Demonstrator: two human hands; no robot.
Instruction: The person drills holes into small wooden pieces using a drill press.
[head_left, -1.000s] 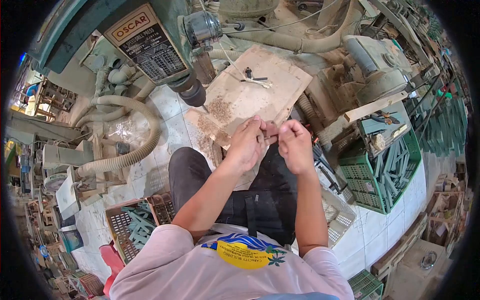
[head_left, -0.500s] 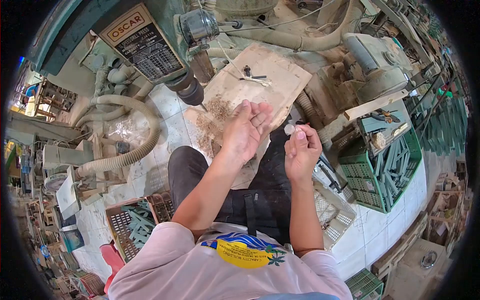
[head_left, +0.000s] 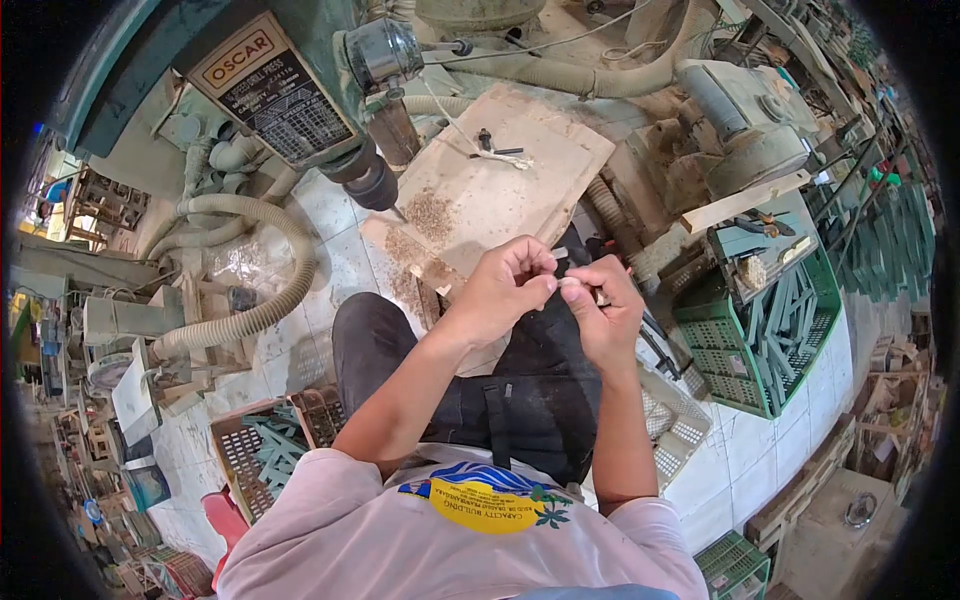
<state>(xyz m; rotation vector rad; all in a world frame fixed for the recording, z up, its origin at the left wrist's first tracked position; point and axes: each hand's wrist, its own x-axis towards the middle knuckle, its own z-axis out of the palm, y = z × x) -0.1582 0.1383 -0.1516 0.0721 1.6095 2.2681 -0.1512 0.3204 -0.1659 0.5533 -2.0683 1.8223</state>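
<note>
Cluttered workshop, white tiled floor [head_left: 340, 265], green crates [head_left: 760, 350], daylight.

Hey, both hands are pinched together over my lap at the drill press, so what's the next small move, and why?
Probably keep the small pale piece pinched and lift it toward the board under the drill bit. The left hand and right hand meet fingertip to fingertip on it, above the lap, short of the board where shavings lie.

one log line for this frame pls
left hand: pinching small pale piece | right hand: pinching same piece | behind: board with wood shavings, drill press
</note>
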